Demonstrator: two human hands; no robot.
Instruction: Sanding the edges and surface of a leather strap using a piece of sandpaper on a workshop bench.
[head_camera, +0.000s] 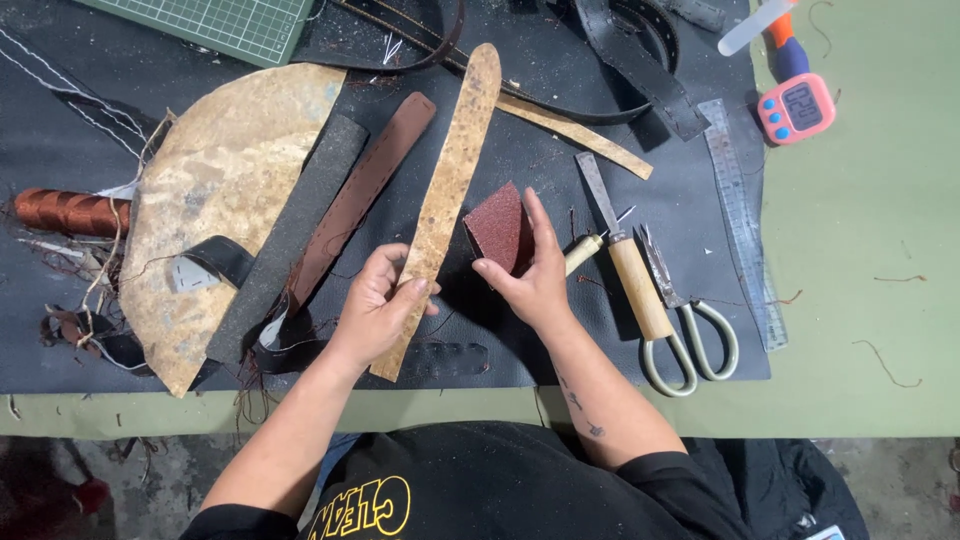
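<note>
One screen is seen: a small pink digital timer (796, 108), top right, lying on the green table surface (870, 250) just off the black mat's (560, 80) right edge. Body is rounded-square, pink plastic, w/ a dark rectangular display taking up most of its face; pale digits are shown on it. Two small blue round buttons are set below the display, toward the lower left corner. It's tilted slightly, just beside the top end of a steel ruler (742, 220) and right under an orange-and-blue handled tool (785, 40). No packages, labels or signs are seen elsewhere on the bench.
</note>
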